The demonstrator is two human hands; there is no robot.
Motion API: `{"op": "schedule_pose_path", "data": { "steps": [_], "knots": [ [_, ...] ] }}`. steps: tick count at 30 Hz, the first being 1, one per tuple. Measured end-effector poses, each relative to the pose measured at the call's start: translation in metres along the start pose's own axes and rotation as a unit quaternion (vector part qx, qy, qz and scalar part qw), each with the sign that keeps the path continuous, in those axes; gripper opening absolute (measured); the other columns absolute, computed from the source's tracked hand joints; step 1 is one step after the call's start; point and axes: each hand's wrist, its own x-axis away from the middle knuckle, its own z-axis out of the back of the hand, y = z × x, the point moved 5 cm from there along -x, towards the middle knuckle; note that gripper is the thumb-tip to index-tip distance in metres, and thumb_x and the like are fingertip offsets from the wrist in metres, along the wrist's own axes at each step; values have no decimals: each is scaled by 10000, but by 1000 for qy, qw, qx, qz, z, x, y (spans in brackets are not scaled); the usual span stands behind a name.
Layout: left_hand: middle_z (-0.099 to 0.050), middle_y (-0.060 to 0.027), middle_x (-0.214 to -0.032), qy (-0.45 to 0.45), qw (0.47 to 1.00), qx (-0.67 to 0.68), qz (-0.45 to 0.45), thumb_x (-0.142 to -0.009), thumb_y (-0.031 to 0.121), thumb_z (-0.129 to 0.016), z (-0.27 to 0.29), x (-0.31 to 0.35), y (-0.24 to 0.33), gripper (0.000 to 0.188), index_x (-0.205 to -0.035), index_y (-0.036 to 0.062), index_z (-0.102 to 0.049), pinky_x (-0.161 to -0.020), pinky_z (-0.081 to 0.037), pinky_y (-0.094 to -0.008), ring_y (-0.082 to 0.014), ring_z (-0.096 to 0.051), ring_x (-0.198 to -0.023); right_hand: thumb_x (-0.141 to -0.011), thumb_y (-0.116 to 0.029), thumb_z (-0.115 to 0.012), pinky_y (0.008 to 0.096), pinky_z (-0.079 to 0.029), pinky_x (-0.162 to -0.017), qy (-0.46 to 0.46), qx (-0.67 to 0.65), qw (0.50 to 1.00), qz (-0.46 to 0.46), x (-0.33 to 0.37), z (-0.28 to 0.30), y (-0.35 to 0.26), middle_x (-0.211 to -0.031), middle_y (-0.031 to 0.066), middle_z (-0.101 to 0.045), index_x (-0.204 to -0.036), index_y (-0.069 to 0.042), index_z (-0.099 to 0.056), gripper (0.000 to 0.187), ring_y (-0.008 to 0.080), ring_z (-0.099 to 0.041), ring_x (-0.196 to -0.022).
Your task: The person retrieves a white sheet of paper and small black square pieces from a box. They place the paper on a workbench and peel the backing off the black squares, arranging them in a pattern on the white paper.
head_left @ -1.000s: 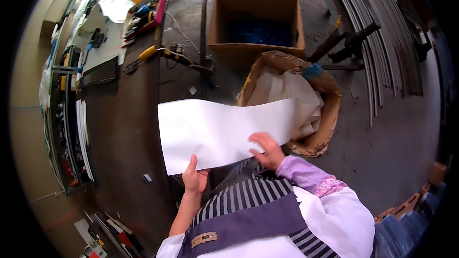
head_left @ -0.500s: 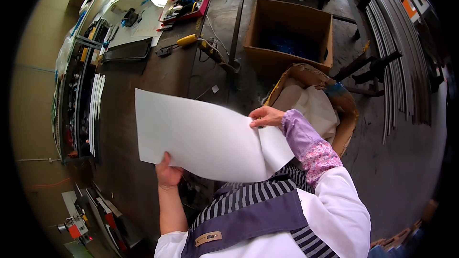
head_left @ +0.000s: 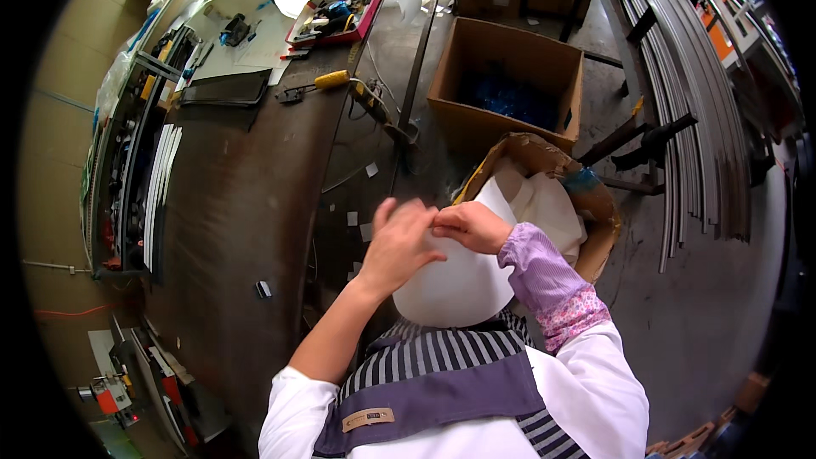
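Note:
A white flexible sheet (head_left: 455, 293) is bent over into a curve in front of my apron. My right hand (head_left: 473, 227), in a purple sleeve cover, pinches its upper part. Close beside it, my left hand (head_left: 398, 245) hovers over the sheet, thumb and fingers apart. Its fingertips are slightly blurred and come near the right hand's fingers. Just beyond the hands, a worn cardboard box (head_left: 605, 204) holds crumpled pale sheets (head_left: 548, 208). The hands hide part of the white sheet's upper edge.
To my left stretches a dark worktable (head_left: 229, 195) with a small black-and-white piece (head_left: 263, 290) on it. A yellow-handled clamp (head_left: 333, 80) and a red tray (head_left: 371, 13) of tools sit farther back. Another cardboard box (head_left: 442, 89) stands ahead; metal bars (head_left: 680, 119) run along the right.
My left hand has moved right, from the sheet's left corner to beside my right hand. The sheet, spread out before, is now folded over toward the right, uncovering the table and floor scraps.

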Motion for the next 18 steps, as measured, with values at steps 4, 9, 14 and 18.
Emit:
{"op": "schedule_pose_path", "data": {
  "steps": [4,9,14,18],
  "knots": [
    [-654,-120,-761,-135,983,113,45,-787,177,-740,-26,-24,-7,173,-822,37,-644,-739,-495,-404,-305,-630,-762,-942,-231,-604,412,-502,-691,21,52,998,-21,21,16,6,-822,168,-654,-910,-23,-659,217,341,-642,-778],
    [-615,-81,-674,-68,990,72,-96,-839,188,-691,-25,-38,23,176,-744,54,-630,-616,-499,-358,-261,-617,-662,-977,-248,-576,331,-448,-593,60,-141,987,-57,50,26,10,-682,123,-578,-874,-4,-628,270,212,-532,-603],
    [-603,-43,-669,-29,974,-48,-220,-825,262,-710,-11,-41,66,179,-802,93,-656,-594,-496,-327,-190,-619,-638,-990,-247,-573,319,-432,-586,141,-266,948,-105,76,30,40,-678,90,-570,-869,5,-609,282,151,-507,-610],
    [-645,-55,-736,-153,987,42,-31,-772,303,-768,-5,-52,22,386,-1119,145,-706,-657,-524,-348,-250,-653,-715,-976,-232,-571,356,-470,-626,154,-48,984,-72,80,46,18,-738,132,-630,-884,-16,-641,245,211,-600,-669]
  ]
}}
